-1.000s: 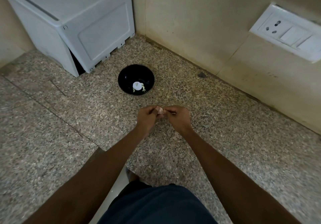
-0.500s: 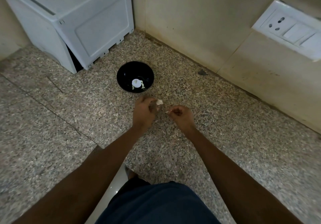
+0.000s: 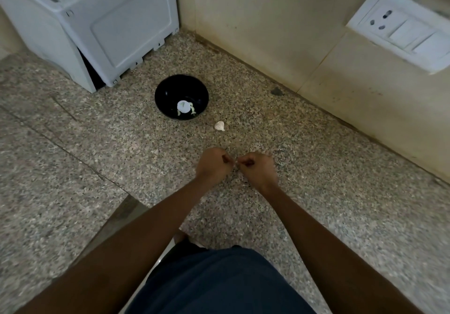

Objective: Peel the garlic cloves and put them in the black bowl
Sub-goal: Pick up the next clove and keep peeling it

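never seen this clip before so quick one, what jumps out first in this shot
The round black bowl stands out on the speckled granite counter, with a few pale peeled pieces at its bottom. Just right of it and nearer the person lies a small white garlic piece, apart from the bowl. Nearer still, the left hand and right hand meet, fingers curled, pinching something tiny.

Curled fingers of left hand [image 3: 214,165] and right hand [image 3: 257,170] are hiding whatever sits pinched between them, centre frame. Pale bits inside black bowl [image 3: 168,89] too small to identify. Top edge is cropping white boxy appliance [image 3: 97,21]; right edge is clipping white switch plate [image 3: 401,31].
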